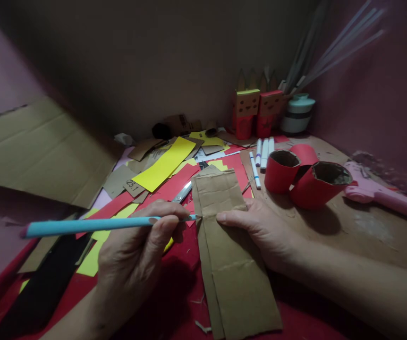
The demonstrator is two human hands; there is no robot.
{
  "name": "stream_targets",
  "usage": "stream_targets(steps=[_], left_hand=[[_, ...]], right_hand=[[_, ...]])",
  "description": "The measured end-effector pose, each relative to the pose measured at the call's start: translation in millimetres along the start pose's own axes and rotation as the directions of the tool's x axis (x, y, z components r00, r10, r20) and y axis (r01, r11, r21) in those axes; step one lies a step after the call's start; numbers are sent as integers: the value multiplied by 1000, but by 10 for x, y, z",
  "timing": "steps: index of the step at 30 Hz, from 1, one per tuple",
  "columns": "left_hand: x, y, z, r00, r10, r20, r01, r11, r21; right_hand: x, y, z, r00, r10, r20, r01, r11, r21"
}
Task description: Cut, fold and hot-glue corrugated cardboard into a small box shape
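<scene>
My left hand (136, 255) is closed around a light blue pencil (93, 227). The pencil lies nearly level, and its tip meets the left edge of a creased piece of brown cardboard (237, 278). That cardboard is long and folded, with crease lines across it and a narrow strip along its left side. My right hand (260, 229) grips its right edge, thumb on top and the other fingers hidden underneath. Just beyond my left hand, scissors (183, 192) lie partly covered, a bit of yellow handle showing below.
Red and yellow paper (166, 163) and cardboard scraps cover the middle. At right stand red cardboard tubes (317, 189), several markers (255, 170) and a pink tool (384, 193). Behind are two red box figures (248, 113) and a lidded jar (297, 115). A large cardboard sheet (40, 151) leans left.
</scene>
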State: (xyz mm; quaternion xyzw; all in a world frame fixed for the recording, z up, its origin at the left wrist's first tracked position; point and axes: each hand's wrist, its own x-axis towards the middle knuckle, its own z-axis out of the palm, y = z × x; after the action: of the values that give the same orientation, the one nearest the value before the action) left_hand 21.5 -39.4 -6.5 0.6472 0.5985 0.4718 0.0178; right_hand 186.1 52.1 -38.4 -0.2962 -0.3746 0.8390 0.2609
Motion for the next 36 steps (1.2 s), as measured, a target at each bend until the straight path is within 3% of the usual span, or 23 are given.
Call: stream_targets(steps=[8,15,23,28,33,36], left_hand=[[9,-52,13,998,61,32,-61,998,0],[6,13,11,999,40,16,-40,999,-7],[78,-102,-40,995,102,-10,-97,967,236],[106,-75,-23,999,22,-28,-18,990,137],[76,-39,-17,981,-125,-146,117,991,-63],[47,-38,-18,981,-70,-179,45,989,-141]], right_hand=[[-19,-33,38,999,29,-31,-28,999,22],[-7,-20,25,1000,29,-6,-29,999,26],[-7,-40,12,1000,-11,12,11,999,30],[-3,-39,-7,1000,4,7,-4,999,38],[-5,-34,-12,1000,-11,18,10,999,36],[-10,-34,-10,1000,-1,13,0,999,32]])
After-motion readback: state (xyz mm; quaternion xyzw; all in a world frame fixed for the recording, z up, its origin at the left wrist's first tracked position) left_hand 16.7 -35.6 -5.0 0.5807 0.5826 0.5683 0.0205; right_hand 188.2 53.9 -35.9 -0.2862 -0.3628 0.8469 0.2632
